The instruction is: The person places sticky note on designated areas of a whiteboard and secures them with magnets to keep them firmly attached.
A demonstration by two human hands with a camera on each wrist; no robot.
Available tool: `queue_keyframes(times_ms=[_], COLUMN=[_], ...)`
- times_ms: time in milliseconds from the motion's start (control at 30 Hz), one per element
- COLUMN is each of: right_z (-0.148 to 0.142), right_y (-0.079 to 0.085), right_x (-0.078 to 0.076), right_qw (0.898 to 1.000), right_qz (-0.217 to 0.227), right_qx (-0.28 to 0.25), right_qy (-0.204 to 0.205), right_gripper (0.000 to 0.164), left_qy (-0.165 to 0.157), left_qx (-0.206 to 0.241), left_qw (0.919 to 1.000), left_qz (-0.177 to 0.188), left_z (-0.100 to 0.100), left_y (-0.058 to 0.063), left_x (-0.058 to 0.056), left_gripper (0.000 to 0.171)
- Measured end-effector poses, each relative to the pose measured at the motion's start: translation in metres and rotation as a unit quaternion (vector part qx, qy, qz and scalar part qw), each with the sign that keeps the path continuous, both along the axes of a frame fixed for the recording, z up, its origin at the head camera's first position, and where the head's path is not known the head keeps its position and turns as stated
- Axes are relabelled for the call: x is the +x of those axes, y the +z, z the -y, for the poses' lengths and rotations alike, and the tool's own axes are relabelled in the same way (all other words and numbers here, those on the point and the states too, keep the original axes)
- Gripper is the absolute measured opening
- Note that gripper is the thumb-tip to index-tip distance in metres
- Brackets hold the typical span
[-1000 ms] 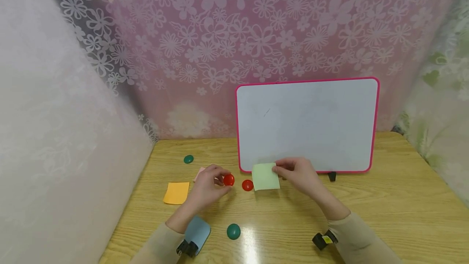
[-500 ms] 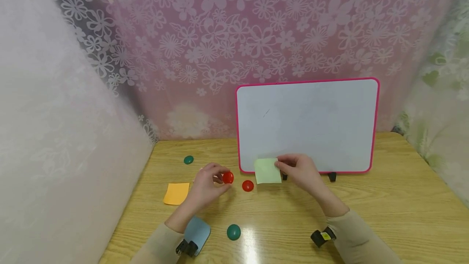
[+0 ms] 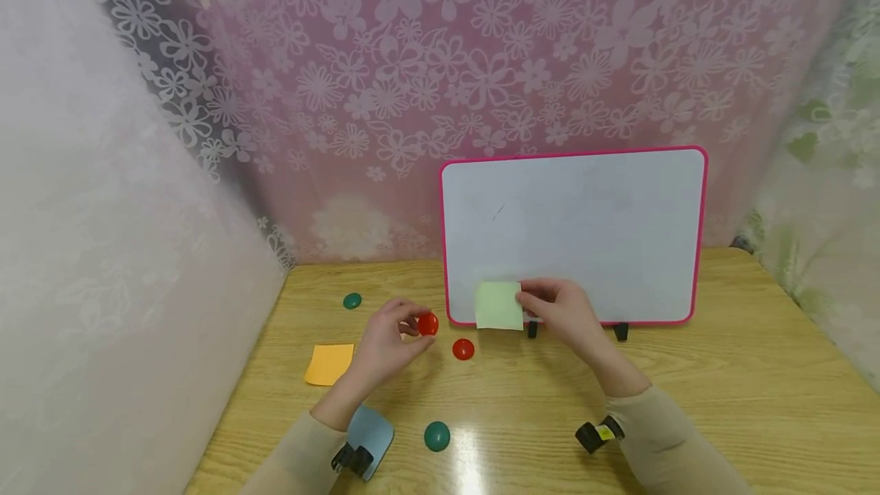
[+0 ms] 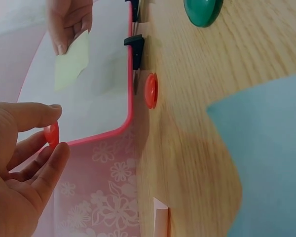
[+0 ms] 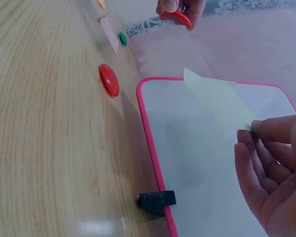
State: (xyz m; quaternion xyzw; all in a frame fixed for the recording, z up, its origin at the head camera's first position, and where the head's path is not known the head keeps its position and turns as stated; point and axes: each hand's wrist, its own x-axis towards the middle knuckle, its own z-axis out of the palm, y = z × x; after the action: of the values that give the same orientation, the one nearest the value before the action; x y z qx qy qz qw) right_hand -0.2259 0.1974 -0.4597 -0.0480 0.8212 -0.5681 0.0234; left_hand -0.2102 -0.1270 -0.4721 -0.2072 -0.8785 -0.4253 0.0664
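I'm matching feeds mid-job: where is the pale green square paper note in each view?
Head: the paper note is right of centre, below mid-height, pinched by the right hand.
Left wrist: the paper note is upper left.
Right wrist: the paper note is right of centre, slightly above mid-height.
Shared landmark: the pink-framed rectangular whiteboard behind it.

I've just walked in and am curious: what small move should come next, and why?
Probably lay the green note flat on the board: the right hand pinches its edge in front of the board, while the left hand holds a red disc nearby.
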Motion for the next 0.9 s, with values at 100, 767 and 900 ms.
queue_keyframes(times_ms=[100,767,900], right_z=[0.0,0.002,0.003], right_y=[0.002,0.021,0.028], right_x=[-0.002,-0.028,-0.034], right_qw=[1.0,0.997,0.997], right_qz=[0.002,-0.048,-0.058], right_qx=[-0.011,-0.045,-0.038], right_qy=[-0.006,-0.043,-0.043], right_gripper=[0.046,0.04,0.041], left_qy=[0.003,0.003,0.002], left_qx=[0.009,0.042,0.05], left_qw=[0.9999,0.9988,0.9981], left_qz=[0.007,-0.024,-0.034], left_z=[-0.002,-0.022,-0.027], left_y=[0.002,0.023,0.029], left_x=[-0.001,-0.018,-0.023], left_gripper=[0.04,0.038,0.038])
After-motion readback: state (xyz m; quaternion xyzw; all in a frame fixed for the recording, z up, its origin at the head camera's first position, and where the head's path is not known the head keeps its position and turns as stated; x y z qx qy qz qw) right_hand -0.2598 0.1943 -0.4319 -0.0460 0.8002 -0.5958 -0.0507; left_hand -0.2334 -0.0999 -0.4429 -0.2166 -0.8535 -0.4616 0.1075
